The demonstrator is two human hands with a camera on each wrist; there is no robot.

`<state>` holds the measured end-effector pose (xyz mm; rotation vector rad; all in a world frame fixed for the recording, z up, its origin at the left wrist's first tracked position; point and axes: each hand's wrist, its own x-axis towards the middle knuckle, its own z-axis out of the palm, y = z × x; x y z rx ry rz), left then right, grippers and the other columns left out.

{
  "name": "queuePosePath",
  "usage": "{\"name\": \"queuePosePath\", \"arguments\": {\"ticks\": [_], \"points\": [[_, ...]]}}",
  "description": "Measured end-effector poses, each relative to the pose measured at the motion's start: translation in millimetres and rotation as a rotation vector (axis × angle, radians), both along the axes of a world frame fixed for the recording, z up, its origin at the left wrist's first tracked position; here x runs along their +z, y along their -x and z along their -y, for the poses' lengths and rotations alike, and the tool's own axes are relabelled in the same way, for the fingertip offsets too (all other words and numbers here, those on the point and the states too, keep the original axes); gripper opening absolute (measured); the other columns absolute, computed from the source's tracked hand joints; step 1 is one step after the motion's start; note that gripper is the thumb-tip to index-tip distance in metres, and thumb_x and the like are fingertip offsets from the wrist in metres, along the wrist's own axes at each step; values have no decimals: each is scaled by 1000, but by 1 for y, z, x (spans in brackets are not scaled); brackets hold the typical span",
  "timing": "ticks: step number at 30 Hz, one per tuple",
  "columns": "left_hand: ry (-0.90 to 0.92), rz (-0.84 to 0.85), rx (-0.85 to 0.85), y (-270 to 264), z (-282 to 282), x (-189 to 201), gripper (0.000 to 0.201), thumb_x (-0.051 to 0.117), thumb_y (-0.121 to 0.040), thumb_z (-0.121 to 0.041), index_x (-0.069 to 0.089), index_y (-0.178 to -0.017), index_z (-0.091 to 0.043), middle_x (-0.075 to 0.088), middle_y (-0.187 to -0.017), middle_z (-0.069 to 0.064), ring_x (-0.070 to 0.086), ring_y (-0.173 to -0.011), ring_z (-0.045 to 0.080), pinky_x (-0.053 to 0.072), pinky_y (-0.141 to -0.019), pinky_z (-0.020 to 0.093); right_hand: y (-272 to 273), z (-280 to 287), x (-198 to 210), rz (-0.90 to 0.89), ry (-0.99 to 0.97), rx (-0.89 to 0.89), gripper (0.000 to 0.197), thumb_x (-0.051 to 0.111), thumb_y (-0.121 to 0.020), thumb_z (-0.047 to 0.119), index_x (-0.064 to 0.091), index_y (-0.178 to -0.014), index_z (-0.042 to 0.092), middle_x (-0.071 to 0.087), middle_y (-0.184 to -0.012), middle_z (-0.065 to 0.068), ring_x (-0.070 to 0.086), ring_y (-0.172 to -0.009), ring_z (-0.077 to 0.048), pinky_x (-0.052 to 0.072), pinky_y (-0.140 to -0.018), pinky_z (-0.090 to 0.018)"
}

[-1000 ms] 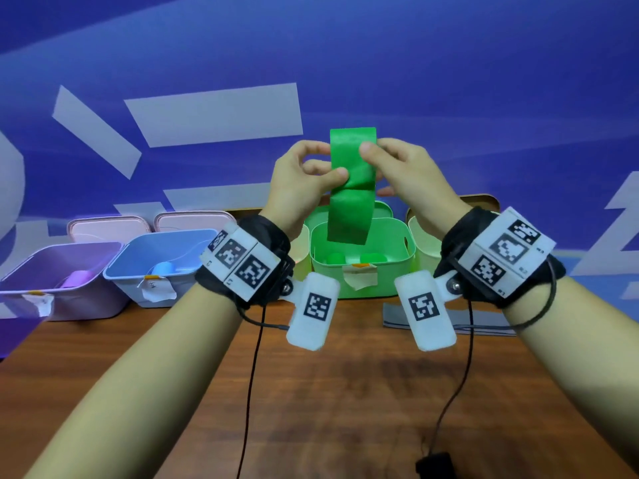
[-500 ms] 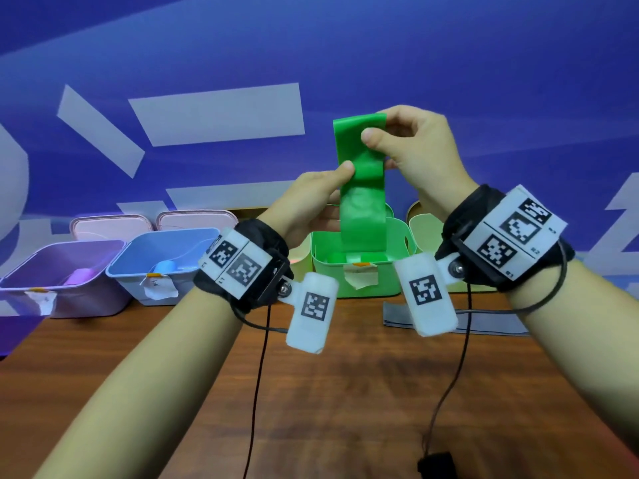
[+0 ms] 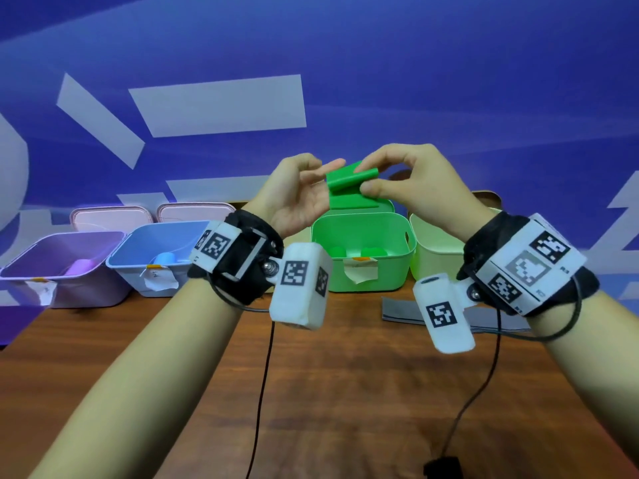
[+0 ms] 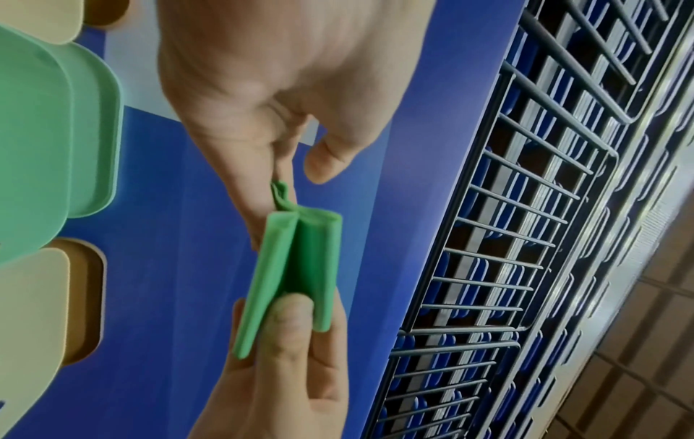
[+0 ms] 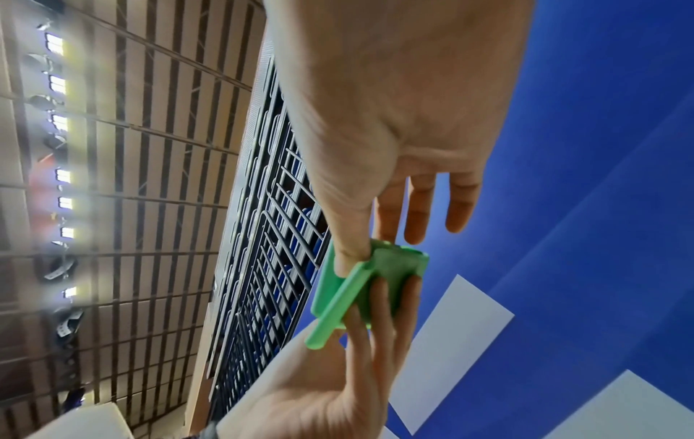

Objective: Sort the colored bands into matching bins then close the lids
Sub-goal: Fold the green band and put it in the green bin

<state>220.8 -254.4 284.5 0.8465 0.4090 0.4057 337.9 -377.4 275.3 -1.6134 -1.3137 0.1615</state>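
1. Right hand (image 3: 411, 188): thumb and forefinger pinch the folded green band (image 3: 349, 183) from above; the other fingers (image 5: 420, 208) hang loosely extended.
2. Left hand (image 3: 294, 198): palm up, fingers straight beneath and beside the band, fingertips (image 5: 379, 297) touching its folded layers; the thumb lies against the fold in the left wrist view.
3. The green band is doubled over into several layers, held in the air between both hands, above the open green bin (image 3: 363, 257).
4. The green bin stands on the wooden table (image 3: 345, 392); rounded green items lie at its bottom, a paper tag hangs on its front wall, and its green lid (image 3: 359, 205) leans behind it.
5. Right of it, touching or just beside, a pale yellow-green bin (image 3: 435, 250).
6. Left of it, a blue bin (image 3: 152, 257) and a purple bin (image 3: 62, 267), both open, each holding a roll of its own colour; 2 pink lids (image 3: 110, 217) stand behind them.
7. A grey band (image 3: 401, 309) lies flat on the table under the right wrist.
8. Both wrists carry black straps with marker-tagged cameras; cables trail down to the table.
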Motion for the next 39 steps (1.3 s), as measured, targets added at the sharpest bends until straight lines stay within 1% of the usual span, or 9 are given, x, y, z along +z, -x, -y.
{"name": "queuePosePath", "arguments": {"ticks": [3, 6, 9, 13, 16, 21, 29, 36, 39], "points": [[-218, -127, 55, -2, -1, 0, 15, 45, -97, -10, 59, -102, -7, 67, -90, 12, 69, -67, 19, 59, -60, 28, -1, 1, -1, 51, 34, 31, 21, 72, -79, 14, 66, -85, 33, 67, -99, 3, 57, -97, -11, 46, -91, -41], [-420, -153, 187, -4, -2, 0, 21, 46, -95, 0, 59, -92, -17, 66, -85, 7, 67, -60, 12, 56, -51, 25, -1, 1, -3, 82, 15, 102, 14, 69, -82, 14, 67, -91, 25, 63, -101, 6, 54, -98, 1, 44, -86, -24], [-554, -95, 274, -4, -5, 0, 24, 46, -94, 4, 56, -103, -16, 66, -75, 2, 66, -54, 8, 54, -49, 23, 0, -6, -7, 4, -95, 39, 16, 61, -89, 13, 59, -103, 20, 56, -105, 3, 53, -94, -2, 41, -81, -10], [-645, 18, 281, -6, -6, -4, 35, 46, -93, 5, 49, -122, -14, 69, -65, -7, 66, -60, 7, 56, -59, 24, 1, -23, -13, -274, -14, -63, 28, 57, -91, 30, 50, -115, 19, 57, -112, 1, 55, -101, -8, 44, -86, -24], [-630, 91, 286, -10, -3, -8, 30, 46, -93, 6, 51, -117, -12, 70, -67, -7, 64, -61, 4, 54, -58, 20, 3, -29, -16, -394, 82, -78, 29, 57, -90, 38, 54, -110, 17, 64, -109, -5, 61, -99, -15, 46, -86, -31], [-507, 148, 301, -13, -2, -14, 25, 44, -91, 11, 52, -105, -8, 70, -80, -3, 67, -73, 7, 56, -68, 20, 1, -27, -20, -520, -23, -58, 9, 56, -92, 16, 59, -84, 14, 63, -75, -3, 60, -69, -11, 50, -72, -24], [-582, -102, 245, -20, -9, -21, 13, 58, -91, -17, 56, -104, -16, 63, -102, 4, 62, -89, 18, 53, -76, 27, -13, -33, -25, -470, -68, -161, 16, 57, -86, 6, 58, -75, 18, 55, -67, -2, 58, -65, -14, 54, -67, -29], [-627, -130, 236, -31, -16, -41, 19, 51, -95, -12, 55, -113, -5, 65, -87, 0, 64, -80, 10, 54, -75, 24, -22, -38, -40, -642, -88, -111, 14, 55, -87, 4, 54, -92, 18, 62, -81, 0, 62, -75, -12, 55, -76, -32], [-561, -102, 279, -40, -14, -46, 11, 50, -95, -6, 54, -105, -5, 66, -71, -5, 64, -60, 2, 52, -56, 16, -28, -41, -49, -819, -63, -57, 12, 55, -91, 11, 52, -100, 17, 64, -91, -1, 63, -77, -12, 53, -77, -32]]}}
